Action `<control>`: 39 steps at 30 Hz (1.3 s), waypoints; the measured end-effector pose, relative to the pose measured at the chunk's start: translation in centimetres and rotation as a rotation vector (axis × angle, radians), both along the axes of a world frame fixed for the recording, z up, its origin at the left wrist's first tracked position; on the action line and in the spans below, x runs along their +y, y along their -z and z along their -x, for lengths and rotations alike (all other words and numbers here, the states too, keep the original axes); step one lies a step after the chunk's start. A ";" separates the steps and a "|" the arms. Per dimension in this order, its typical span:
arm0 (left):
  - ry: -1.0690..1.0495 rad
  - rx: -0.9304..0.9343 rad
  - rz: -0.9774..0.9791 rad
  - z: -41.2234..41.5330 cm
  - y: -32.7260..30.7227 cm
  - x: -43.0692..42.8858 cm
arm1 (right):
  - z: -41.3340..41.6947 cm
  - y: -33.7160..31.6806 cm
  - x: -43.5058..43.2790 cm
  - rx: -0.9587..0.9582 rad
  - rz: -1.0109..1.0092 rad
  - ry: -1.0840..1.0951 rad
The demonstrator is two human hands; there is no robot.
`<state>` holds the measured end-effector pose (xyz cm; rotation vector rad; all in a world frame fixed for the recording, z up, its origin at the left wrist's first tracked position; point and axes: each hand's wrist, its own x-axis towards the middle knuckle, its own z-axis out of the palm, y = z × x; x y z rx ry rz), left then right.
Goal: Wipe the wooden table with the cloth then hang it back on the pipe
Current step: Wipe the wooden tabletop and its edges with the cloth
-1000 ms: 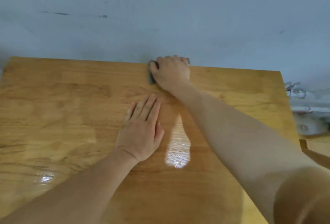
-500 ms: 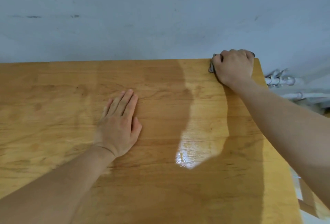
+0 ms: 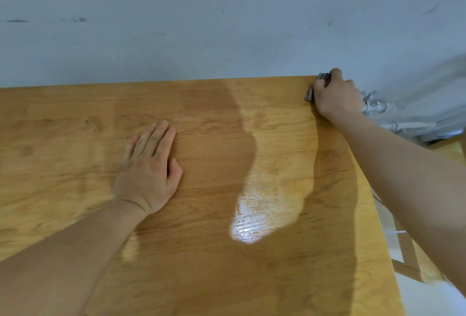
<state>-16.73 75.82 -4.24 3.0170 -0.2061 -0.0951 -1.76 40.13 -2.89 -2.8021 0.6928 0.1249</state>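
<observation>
Head camera is looking down on a person who is wiping. The right hand [image 3: 336, 93] is curling its fingers over a small, bunched dark grey cloth [image 3: 312, 90] and pressing it onto the honey-coloured wooden table [image 3: 264, 278] at its far right corner, close against the pale blue-grey painted wall [image 3: 227, 25]. Only a sliver of the cloth is showing on the thumb side of that hand; the rest is lying hidden under the palm. The left hand [image 3: 148, 172] is resting flat on the table with fingers straight and together, holding nothing, well apart from the right hand and nearer the person. Between the two hands a wet sheen [image 3: 254, 217] is glinting on the wood, so the wiping step is probably well under way, though how much is remaining unwiped cannot be told. Just beyond the right hand, off the table's edge, white-painted pipes [image 3: 375, 107] are running along the wall, and one of them is likely the hanging place. The next move is likely calling for drawing the cloth along the right edge, or for lifting it, carrying it past the corner and draping it evenly over a pipe so that it is not slipping off. No brand, label or writing is showing anywhere.
</observation>
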 end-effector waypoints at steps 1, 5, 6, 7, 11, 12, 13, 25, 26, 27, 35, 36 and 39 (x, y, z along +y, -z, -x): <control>0.001 -0.001 0.004 0.0 0.0 -0.1 | 0.6 0.1 -0.3 -0.006 -0.004 0.027; 0.002 -0.013 0.005 -0.4 -0.1 -0.1 | 4.9 1.1 -0.8 -0.059 0.038 0.095; 0.003 -0.014 0.002 -0.3 0.0 -0.1 | 6.0 1.3 -0.7 -0.065 0.050 0.101; 0.006 -0.011 -0.001 -0.3 0.0 -0.1 | 7.1 1.3 -0.5 -0.066 0.053 0.112; 0.002 -0.008 0.000 0.0 0.0 0.0 | 11.7 1.1 -0.1 -0.044 0.043 0.146; -0.003 -0.009 0.007 0.0 0.0 -0.1 | 13.0 1.0 0.1 -0.035 0.040 0.153; -0.005 -0.012 0.013 0.0 -0.1 -0.1 | 14.5 0.9 0.3 -0.024 0.036 0.157; -0.110 0.180 0.012 2.0 -1.9 -3.0 | 30.5 0.5 9.9 -0.025 0.028 -0.199; -0.111 0.196 0.021 3.0 -2.2 -3.9 | 31.7 0.4 10.8 -0.010 0.004 -0.242; -0.089 0.207 0.039 4.3 -2.4 -4.8 | 32.9 0.3 11.6 0.005 -0.015 -0.289; 0.364 0.168 0.326 19.0 -3.6 -10.7 | 41.6 -2.0 14.7 -0.072 -0.351 -0.362; 0.384 0.137 0.328 20.0 -3.8 -10.6 | 42.2 -2.8 14.4 -0.090 -0.459 -0.308; 0.373 0.257 0.405 21.7 -4.2 -9.6 | 43.2 -5.3 12.6 -0.075 -0.598 -0.118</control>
